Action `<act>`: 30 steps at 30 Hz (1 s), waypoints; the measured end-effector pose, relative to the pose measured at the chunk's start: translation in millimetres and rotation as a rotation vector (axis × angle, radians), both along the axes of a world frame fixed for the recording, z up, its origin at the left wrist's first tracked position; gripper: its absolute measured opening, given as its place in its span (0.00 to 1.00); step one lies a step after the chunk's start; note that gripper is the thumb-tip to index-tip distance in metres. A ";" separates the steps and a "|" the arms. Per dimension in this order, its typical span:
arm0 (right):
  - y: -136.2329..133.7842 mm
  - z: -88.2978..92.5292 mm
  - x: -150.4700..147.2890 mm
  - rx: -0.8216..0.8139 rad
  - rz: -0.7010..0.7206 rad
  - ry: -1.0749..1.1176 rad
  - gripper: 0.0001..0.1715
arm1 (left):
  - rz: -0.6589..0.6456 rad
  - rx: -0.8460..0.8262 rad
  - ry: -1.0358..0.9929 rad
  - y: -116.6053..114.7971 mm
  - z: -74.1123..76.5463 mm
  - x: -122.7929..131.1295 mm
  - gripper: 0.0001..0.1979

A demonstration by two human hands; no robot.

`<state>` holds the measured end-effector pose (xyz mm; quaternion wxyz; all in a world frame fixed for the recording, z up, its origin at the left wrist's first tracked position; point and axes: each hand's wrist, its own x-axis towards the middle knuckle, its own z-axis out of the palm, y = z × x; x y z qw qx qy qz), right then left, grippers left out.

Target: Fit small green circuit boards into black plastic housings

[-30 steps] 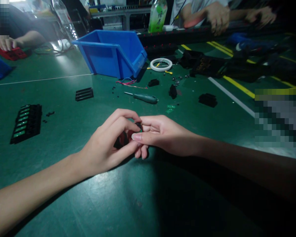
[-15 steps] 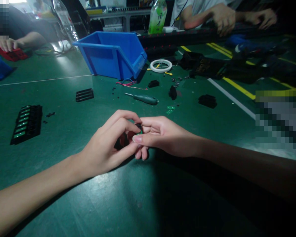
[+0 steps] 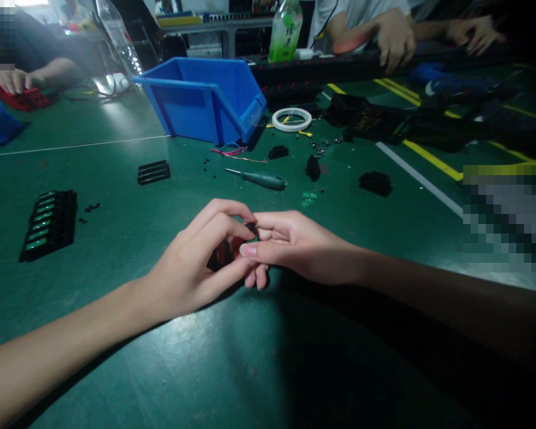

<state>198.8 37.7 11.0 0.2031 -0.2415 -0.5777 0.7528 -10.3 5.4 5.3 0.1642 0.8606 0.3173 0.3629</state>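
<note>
Between my two hands is a small black part with a green piece (image 3: 252, 231), mostly covered by fingers. My left hand (image 3: 200, 256) is closed on it from the left, fingers curved over its top. From the right, my right hand (image 3: 294, 244) grips the same part, its thumb pressed on the near side. Beyond the hands lies a green-handled screwdriver (image 3: 263, 179). Two small green circuit boards (image 3: 309, 198) rest to its right. At the left stands a row of black housings with green boards (image 3: 48, 223), beside some tiny black bits (image 3: 91, 207).
A blue bin (image 3: 191, 110) stands at the back, near a roll of white tape (image 3: 291, 120), wires (image 3: 232, 151) and scattered screws (image 3: 324, 146). A slotted black part (image 3: 154, 171) lies left. Across the table are a co-worker's hands (image 3: 395, 42) and another person's hand on a red object (image 3: 21, 97).
My hands and the part between them look almost unmoved. Across the table, the co-worker's hand at the back right has shifted slightly left and down.
</note>
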 end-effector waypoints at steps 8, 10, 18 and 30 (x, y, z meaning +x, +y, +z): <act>0.3 0.8 -0.1 0.001 -0.002 -0.013 0.17 | -0.001 0.003 -0.003 0.8 -0.6 -0.1 0.10; 0.5 0.3 -0.2 -0.001 -0.004 -0.009 0.17 | -0.004 -0.003 -0.006 0.7 -0.5 -0.2 0.10; 0.4 0.3 -0.3 -0.001 -0.007 -0.010 0.17 | -0.004 0.004 -0.001 0.8 -0.8 -0.6 0.10; -0.2 -0.9 0.1 0.004 -0.003 -0.001 0.17 | -0.007 0.004 -0.003 0.8 -0.1 -0.1 0.10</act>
